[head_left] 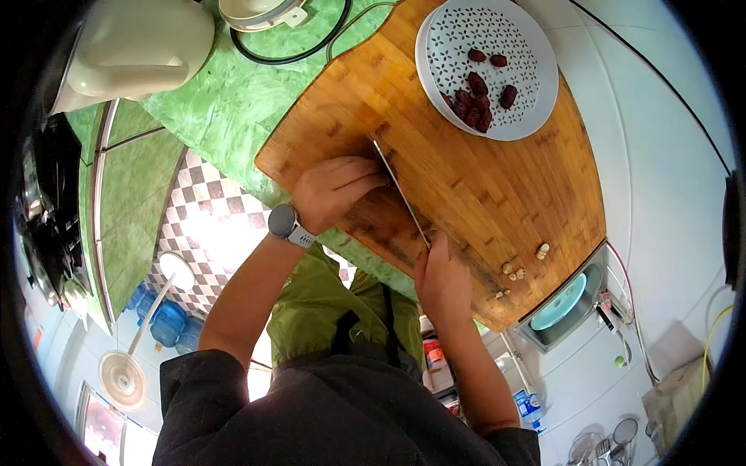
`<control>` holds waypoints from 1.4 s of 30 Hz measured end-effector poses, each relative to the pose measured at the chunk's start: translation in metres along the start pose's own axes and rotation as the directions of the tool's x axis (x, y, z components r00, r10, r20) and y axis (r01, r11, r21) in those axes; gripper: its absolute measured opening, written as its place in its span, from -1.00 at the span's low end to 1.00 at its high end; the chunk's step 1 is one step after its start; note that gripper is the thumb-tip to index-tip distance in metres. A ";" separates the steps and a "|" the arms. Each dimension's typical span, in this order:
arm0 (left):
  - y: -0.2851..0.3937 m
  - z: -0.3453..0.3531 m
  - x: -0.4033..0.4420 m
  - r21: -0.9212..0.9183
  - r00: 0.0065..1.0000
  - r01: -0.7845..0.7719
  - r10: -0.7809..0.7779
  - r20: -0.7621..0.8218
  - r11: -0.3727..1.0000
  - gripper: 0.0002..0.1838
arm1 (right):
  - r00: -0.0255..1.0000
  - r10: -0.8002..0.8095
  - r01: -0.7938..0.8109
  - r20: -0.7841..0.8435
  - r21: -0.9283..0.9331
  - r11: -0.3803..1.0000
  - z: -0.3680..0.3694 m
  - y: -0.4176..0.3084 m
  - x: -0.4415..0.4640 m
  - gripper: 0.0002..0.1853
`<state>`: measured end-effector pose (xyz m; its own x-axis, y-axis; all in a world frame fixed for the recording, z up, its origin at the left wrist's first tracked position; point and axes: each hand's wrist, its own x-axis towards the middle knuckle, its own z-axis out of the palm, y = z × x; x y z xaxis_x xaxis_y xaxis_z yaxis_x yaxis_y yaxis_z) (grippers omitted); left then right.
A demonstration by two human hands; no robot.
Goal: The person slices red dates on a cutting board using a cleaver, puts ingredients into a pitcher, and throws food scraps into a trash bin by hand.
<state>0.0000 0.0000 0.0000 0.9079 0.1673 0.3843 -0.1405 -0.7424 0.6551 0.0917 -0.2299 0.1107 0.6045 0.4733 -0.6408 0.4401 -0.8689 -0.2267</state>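
My right hand (443, 279) is closed round the handle of a knife (402, 193), whose thin blade stands edge-down on the wooden cutting board (482, 186). Just left of the blade, my left hand (338, 186) rests on the board with its fingers curled and pressed together. Whatever it may pinch is hidden under the fingers. A white perforated basket (530, 101) sits at the far end of the board. Several dark red dried dates (476, 84) lie in it. Toward the board's right corner are several small pale lumps (542, 251).
Left of the board runs a green countertop (225, 101) with a cream appliance (140, 46) and a round lid (260, 12). At the lower right, a sink (536, 334) holds a turquoise basin (559, 301). A white tiled wall (660, 155) borders the board's right side.
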 end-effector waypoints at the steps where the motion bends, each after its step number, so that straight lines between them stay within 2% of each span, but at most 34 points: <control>1: 0.001 0.003 0.001 -0.010 1.000 0.009 -0.009 0.006 1.000 -0.60 | 1.000 -0.009 0.009 -0.018 0.013 1.000 0.001 0.005 0.001 -0.71; 2: 0.001 0.006 0.002 -0.020 1.000 0.018 -0.017 0.013 1.000 -0.60 | 0.999 -0.017 0.018 -0.038 0.027 0.999 0.000 0.009 0.000 -0.68; 3: -0.003 -0.019 -0.006 0.062 0.998 0.022 -0.026 0.063 0.998 -0.60 | 0.997 -0.076 0.078 -0.027 0.101 0.992 0.013 0.001 0.012 -0.68; 5: 0.007 -0.010 -0.005 0.063 0.999 0.039 -0.040 0.014 0.997 -0.63 | 0.995 -0.083 0.093 -0.053 0.241 0.966 0.003 0.014 0.013 -0.70; 6: 0.011 -0.004 -0.003 0.047 0.999 0.032 -0.032 0.005 0.998 -0.63 | 0.996 -0.070 0.082 -0.060 0.229 0.970 -0.001 0.020 0.012 -0.70; 8: 0.015 -0.011 -0.002 0.098 0.998 0.045 -0.050 0.046 0.994 -0.65 | 0.982 -0.134 0.165 -0.134 0.255 0.953 0.003 0.022 0.014 -0.71; 14: 0.015 -0.015 0.006 0.136 0.997 -0.051 0.044 0.056 0.989 -0.63 | 0.996 -0.075 0.082 -0.049 0.164 0.983 -0.003 0.014 0.008 -0.76; 17: 0.019 -0.020 0.009 0.140 0.996 -0.071 0.064 0.056 0.988 -0.65 | 0.987 -0.125 0.143 -0.103 0.191 0.971 0.002 0.014 0.007 -0.77; 20: 0.013 -0.016 0.001 0.120 0.993 -0.115 0.112 0.030 0.986 -0.66 | 0.989 -0.111 0.128 -0.094 0.206 0.970 0.003 0.014 0.006 -0.80; 24: 0.011 -0.017 0.001 0.091 0.994 -0.109 0.106 0.038 0.990 -0.66 | 0.991 -0.088 0.113 -0.104 0.267 0.957 -0.001 0.013 -0.002 -0.82; 26: 0.010 -0.019 0.001 0.099 0.991 -0.129 0.125 0.051 0.987 -0.65 | 0.980 -0.133 0.164 -0.147 0.221 0.961 0.000 0.016 -0.005 -0.83; 32: 0.007 -0.018 -0.006 0.103 0.991 -0.109 0.101 0.086 0.989 -0.65 | 0.976 -0.177 0.193 -0.128 0.125 0.973 0.001 0.013 -0.006 -0.85; 42: 0.007 -0.018 0.006 0.092 0.988 -0.144 0.138 0.069 0.985 -0.60 | 0.962 -0.209 0.228 -0.177 0.096 0.969 -0.002 0.014 -0.004 -0.85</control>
<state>-0.0024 0.0080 0.0189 0.9051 0.0182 0.4249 -0.2327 -0.8150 0.5306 0.0964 -0.2439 0.1114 0.6069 0.6627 -0.4388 0.5008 -0.7476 -0.4363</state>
